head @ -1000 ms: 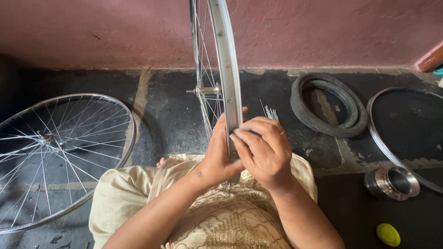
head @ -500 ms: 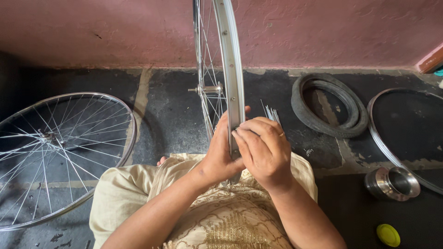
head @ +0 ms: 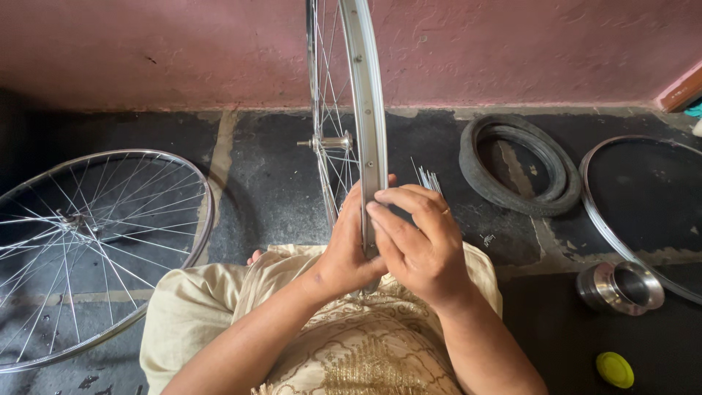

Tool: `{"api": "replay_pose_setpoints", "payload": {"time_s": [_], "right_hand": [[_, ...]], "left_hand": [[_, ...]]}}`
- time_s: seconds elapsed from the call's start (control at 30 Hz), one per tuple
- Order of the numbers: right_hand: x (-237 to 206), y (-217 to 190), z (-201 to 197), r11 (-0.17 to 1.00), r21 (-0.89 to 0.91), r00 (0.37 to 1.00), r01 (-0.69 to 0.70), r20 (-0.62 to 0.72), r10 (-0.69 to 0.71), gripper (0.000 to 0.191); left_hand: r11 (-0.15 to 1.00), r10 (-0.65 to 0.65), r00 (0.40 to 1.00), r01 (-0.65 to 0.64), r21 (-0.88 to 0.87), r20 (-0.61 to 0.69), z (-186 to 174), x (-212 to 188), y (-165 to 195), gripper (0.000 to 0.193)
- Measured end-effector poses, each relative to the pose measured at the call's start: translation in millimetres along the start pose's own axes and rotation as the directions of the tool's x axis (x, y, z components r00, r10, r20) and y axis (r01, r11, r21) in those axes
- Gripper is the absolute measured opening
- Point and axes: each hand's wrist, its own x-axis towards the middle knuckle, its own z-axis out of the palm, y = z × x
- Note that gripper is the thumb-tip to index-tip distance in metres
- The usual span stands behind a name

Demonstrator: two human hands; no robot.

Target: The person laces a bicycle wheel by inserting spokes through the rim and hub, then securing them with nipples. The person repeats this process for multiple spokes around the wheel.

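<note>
At the far left of the frame a spoked wheel (head: 88, 249) lies flat on the dark floor (head: 270, 183), its rim running from the left edge to just beside the person's knee. A pink wall (head: 183, 51) fills the top of the frame.

In the middle, a second wheel (head: 362, 110) stands upright and edge-on, rising from the person's lap out of the top of the frame, with its hub (head: 327, 142) sticking out to the left at mid-height. The left hand (head: 349, 249) wraps the lower part of that rim from the left, fingers curled around it and the thumb tip showing at the rim's right edge. The right hand (head: 420, 245) lies against the rim from the right, just below centre of the frame, its fingers bent and pressed to the rim's outer face, touching the left hand; a ring shows on one finger. Whether it pinches anything small cannot be told. Both hands close on the same stretch of rim, directly above the cream embroidered clothing (head: 351, 344).

Just behind the right hand, a bundle of loose spokes (head: 428, 178) lies on the floor. Further right lies a black tyre (head: 519, 164), then a bare metal rim (head: 621, 219) cut by the right edge. At lower right stand a shiny metal cup (head: 620, 287) and, below it, a small yellow-green lid (head: 614, 369).
</note>
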Motion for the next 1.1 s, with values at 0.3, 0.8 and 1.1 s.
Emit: {"api": "replay_pose_setpoints", "payload": {"time_s": [0.3, 0.8, 1.1], "right_hand": [[0, -1, 7, 0.999, -0.025, 0.998, 0.023, -0.058, -0.024, 0.022], [-6, 2, 5, 0.999, -0.031, 0.999, 0.036, 0.000, -0.036, 0.024], [-8, 18, 15, 0.998, 0.000, 0.981, 0.055, -0.186, -0.054, 0.031]], "left_hand": [[1.000, 0.016, 1.000, -0.016, 0.011, 0.000, -2, 0, -1, 0.081], [1.000, 0.002, 1.000, -0.002, -0.017, 0.003, 0, -4, -4, 0.077], [0.937, -0.184, 0.969, 0.224, -0.270, 0.163, -43, 14, 5, 0.090]]}}
